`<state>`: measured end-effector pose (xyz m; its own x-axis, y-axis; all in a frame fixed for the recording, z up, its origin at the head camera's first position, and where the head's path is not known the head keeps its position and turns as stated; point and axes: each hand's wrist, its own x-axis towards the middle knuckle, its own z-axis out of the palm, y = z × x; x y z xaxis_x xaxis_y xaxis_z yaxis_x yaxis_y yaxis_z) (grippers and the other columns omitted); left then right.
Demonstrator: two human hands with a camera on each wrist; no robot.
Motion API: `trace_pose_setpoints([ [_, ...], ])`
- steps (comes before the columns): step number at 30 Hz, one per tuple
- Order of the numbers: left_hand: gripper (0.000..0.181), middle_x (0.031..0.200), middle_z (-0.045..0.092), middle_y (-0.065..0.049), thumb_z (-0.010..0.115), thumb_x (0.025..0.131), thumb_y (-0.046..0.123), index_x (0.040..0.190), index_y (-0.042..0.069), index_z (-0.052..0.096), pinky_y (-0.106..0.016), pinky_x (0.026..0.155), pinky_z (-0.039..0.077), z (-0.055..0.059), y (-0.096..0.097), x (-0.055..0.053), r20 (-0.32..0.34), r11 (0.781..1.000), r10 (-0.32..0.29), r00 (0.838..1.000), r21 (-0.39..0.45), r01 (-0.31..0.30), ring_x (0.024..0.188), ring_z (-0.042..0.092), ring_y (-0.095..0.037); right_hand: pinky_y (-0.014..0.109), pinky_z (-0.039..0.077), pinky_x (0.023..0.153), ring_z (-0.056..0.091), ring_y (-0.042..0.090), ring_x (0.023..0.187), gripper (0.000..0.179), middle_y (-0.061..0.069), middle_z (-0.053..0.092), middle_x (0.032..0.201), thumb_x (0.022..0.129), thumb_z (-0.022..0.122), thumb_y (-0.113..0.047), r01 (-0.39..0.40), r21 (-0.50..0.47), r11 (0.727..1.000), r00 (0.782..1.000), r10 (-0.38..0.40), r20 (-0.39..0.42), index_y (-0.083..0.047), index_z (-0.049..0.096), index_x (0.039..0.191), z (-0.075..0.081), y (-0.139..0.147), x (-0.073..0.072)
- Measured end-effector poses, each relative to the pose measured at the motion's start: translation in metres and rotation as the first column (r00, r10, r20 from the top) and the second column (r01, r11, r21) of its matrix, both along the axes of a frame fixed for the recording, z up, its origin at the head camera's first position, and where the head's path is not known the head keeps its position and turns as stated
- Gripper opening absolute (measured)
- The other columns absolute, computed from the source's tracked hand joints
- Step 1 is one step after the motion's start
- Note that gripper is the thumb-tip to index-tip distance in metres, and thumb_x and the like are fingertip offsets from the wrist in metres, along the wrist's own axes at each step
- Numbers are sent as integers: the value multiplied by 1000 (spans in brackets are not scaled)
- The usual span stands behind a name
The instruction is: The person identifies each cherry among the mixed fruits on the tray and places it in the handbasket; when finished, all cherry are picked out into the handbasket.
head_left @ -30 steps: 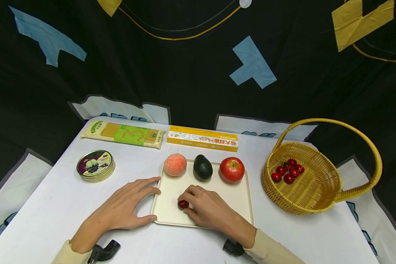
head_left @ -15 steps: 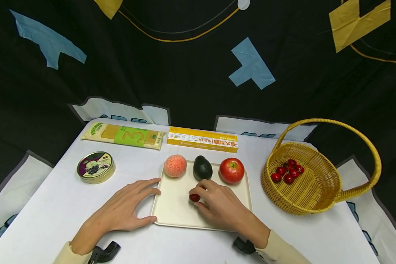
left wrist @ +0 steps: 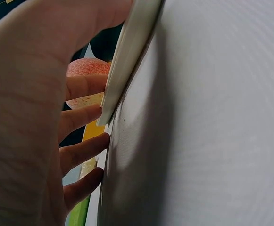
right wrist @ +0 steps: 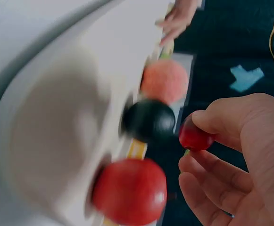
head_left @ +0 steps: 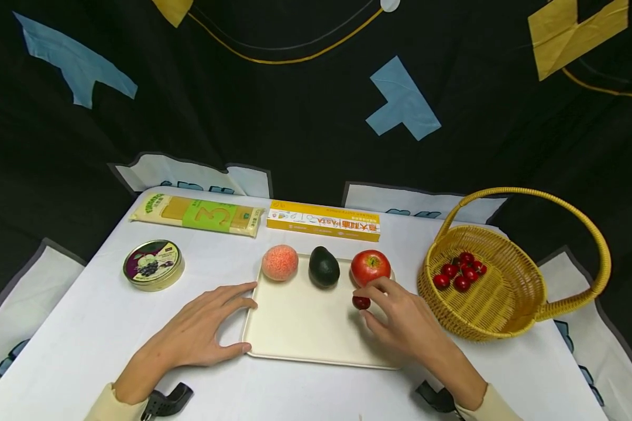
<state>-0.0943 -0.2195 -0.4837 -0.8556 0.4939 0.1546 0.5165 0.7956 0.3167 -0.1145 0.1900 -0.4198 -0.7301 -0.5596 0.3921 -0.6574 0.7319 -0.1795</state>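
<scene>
My right hand (head_left: pixel 405 318) pinches a dark red cherry (right wrist: pixel 196 133) between thumb and fingers, over the right part of a cream tray (head_left: pixel 300 327). In the head view the cherry shows just in front of a red apple (head_left: pixel 370 268). Along the tray's far side sit a pinkish peach (head_left: pixel 280 262), a dark green avocado (head_left: pixel 323 267) and that apple. My left hand (head_left: pixel 200 327) lies with fingers spread at the tray's left edge, thumb and fingertips right at the rim. In the left wrist view its fingers (left wrist: pixel 85 115) are extended beside the tray wall.
To the right stands a yellow wicker basket (head_left: pixel 505 304) with a tall handle, holding several cherries (head_left: pixel 460 272). A pasta packet (head_left: pixel 197 214) and a yellow-white pasta box (head_left: pixel 323 221) lie along the back. A round tin (head_left: pixel 153 265) is at left.
My right hand has carried the cherry rightward from the tray's middle to near the apple, lifting it off the tray. The left hand stays in place at the rim.
</scene>
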Motion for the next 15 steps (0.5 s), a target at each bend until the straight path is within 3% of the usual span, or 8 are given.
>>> trace_pose_setpoints([
  [10, 64, 168, 45, 4, 78, 86, 70, 136, 31, 68, -58, 115, 48, 0, 0, 0, 0, 1000, -5, 1000, 12, 5, 148, 51, -27, 31, 62, 68, 68, 14, 87, 39, -1, 71, 112, 81, 94, -14, 132, -18, 991, 991, -132, 19, -20, 77, 116, 7, 42, 3],
  [15, 64, 168, 46, 4, 78, 86, 70, 136, 31, 68, -59, 115, 47, 1, 0, 0, 8, 1000, 1, 1000, 9, -1, 148, 51, -27, 37, 63, 65, 70, 17, 88, 44, 1, 71, 112, 81, 94, -11, 175, -51, 983, 983, -178, -48, -17, 76, 120, 16, 67, 2],
])
